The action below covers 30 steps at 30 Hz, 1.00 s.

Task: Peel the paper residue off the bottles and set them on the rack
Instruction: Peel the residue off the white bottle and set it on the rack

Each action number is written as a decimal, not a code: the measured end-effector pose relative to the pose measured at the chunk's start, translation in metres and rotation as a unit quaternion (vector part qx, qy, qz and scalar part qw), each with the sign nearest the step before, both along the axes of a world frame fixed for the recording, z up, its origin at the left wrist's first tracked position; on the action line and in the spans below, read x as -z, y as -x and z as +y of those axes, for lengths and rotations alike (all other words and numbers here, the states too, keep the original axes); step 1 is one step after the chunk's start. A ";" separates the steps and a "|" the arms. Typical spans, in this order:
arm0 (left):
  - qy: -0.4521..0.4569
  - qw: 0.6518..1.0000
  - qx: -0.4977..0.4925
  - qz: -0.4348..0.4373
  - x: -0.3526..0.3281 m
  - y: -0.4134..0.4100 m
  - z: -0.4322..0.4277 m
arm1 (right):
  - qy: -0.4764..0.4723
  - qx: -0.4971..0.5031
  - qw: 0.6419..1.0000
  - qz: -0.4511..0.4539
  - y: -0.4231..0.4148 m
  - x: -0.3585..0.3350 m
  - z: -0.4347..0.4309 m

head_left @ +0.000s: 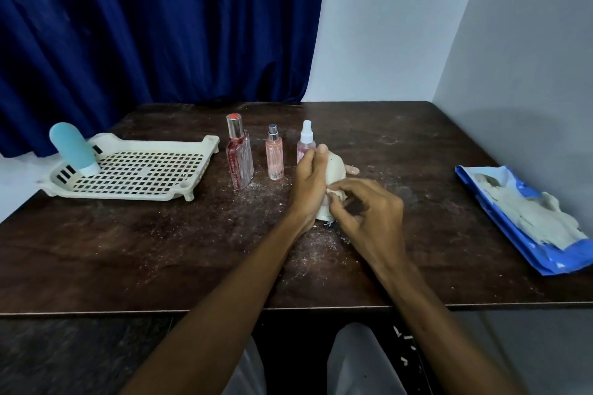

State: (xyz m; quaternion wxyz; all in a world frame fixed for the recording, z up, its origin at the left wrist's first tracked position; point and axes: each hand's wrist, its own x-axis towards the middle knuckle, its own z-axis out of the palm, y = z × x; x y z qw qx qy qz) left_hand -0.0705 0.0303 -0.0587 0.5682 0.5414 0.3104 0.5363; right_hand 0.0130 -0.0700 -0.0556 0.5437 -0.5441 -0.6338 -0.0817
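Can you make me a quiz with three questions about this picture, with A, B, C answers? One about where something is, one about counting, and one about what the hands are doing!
1. Where is the blue bottle?
A. On the white rack
B. On the blue bag
C. In a hand

2. How many bottles stand in a row on the table beside the rack?
A. One
B. Three
C. Five

3. What is the left hand doing?
A. Lying flat on the table
B. Holding a white bottle
C. Pulling the curtain

Answers:
1. A, it stands at the rack's left corner.
2. B, the red bottle, the pink bottle and the spray bottle.
3. B, its fingers wrap the bottle while the right hand picks at it.
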 end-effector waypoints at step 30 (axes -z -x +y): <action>-0.015 0.999 -0.020 0.025 0.001 0.001 -0.002 | 0.020 0.032 0.995 0.093 -0.020 -0.015 0.005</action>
